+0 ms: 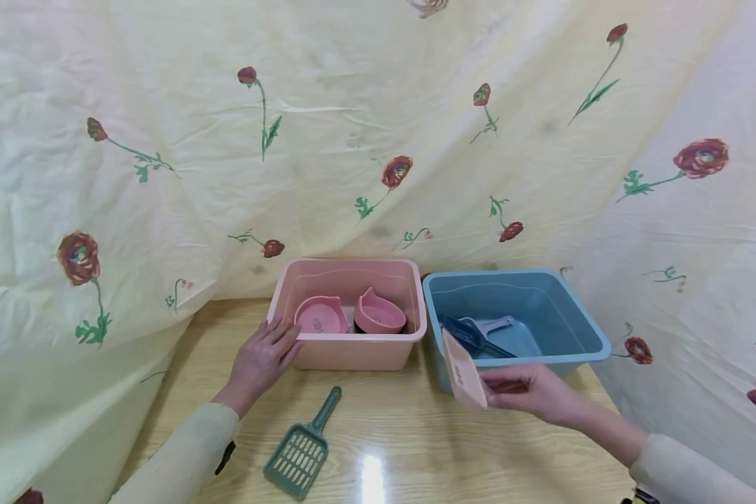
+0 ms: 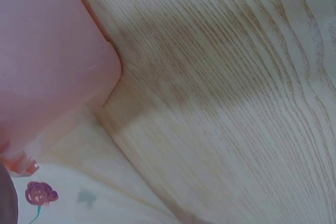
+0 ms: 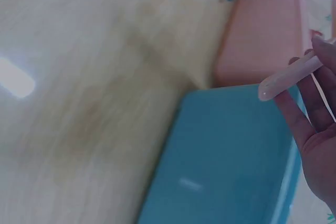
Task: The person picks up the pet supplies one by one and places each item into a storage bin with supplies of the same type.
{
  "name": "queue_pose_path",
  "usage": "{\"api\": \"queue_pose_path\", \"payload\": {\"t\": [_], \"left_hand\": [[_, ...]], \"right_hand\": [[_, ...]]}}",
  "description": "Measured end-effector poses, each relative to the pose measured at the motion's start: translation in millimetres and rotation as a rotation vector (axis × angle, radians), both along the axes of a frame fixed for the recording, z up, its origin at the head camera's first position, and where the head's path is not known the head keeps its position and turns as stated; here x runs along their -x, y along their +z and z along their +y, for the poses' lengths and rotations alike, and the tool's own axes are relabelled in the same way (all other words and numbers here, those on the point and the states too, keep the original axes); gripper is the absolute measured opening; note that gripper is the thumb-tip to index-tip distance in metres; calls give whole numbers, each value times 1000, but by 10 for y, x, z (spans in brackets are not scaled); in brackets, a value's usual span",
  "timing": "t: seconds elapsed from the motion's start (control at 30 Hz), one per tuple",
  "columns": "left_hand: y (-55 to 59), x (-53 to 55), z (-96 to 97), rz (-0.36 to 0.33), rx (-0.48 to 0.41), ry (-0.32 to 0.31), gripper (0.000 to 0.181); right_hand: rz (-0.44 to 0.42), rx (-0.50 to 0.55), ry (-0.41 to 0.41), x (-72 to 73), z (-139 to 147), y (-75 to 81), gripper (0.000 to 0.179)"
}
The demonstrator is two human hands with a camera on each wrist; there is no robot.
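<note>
In the head view my left hand (image 1: 266, 357) rests on the front left corner of a pink tub (image 1: 353, 351), its fingers reaching the rim. Two pink bowls with pointed ears lie inside, one at left (image 1: 320, 315) and one tilted at right (image 1: 379, 313). My right hand (image 1: 529, 392) pinches a flat, pale pink piece (image 1: 463, 374) by its edge, thumb on one side and fingers on the other. Small marks show on its face; its exact kind is unclear. It hangs before the front left rim of a blue tub (image 1: 589, 353). The right wrist view shows the piece (image 3: 286, 78) nearly edge-on.
The blue tub holds a dark blue scoop (image 1: 465, 330) and a lavender-handled tool (image 1: 496, 323), partly covered. A green slotted litter scoop (image 1: 299, 458) lies on the wooden table (image 1: 416, 434), handle towards the pink tub. Flower-printed cloth (image 1: 327, 140) hangs behind both tubs.
</note>
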State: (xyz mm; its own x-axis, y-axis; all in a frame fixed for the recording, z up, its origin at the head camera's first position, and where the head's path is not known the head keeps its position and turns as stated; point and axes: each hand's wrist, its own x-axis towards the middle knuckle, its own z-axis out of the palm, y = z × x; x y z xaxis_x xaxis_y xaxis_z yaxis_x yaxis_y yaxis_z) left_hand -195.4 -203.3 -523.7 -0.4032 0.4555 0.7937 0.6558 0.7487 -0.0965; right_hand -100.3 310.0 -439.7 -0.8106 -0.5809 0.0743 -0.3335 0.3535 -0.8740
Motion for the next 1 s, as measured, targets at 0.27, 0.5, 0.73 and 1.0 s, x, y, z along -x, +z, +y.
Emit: {"api": "queue_pose_path", "payload": {"t": [0.27, 0.5, 0.73, 1.0], "left_hand": [[-23, 11, -22, -10, 0, -1, 55], [-14, -14, -31, -15, 9, 6, 53], [4, -17, -17, -23, 11, 4, 55], [2, -29, -15, -19, 6, -2, 54]], "right_hand": [[-27, 63, -257, 306, 7, 331, 47], [-119, 179, -345, 689, 111, 414, 48], [-216, 348, -373, 1002, 241, 400, 35], [-254, 340, -407, 1300, 484, 305, 35]]}}
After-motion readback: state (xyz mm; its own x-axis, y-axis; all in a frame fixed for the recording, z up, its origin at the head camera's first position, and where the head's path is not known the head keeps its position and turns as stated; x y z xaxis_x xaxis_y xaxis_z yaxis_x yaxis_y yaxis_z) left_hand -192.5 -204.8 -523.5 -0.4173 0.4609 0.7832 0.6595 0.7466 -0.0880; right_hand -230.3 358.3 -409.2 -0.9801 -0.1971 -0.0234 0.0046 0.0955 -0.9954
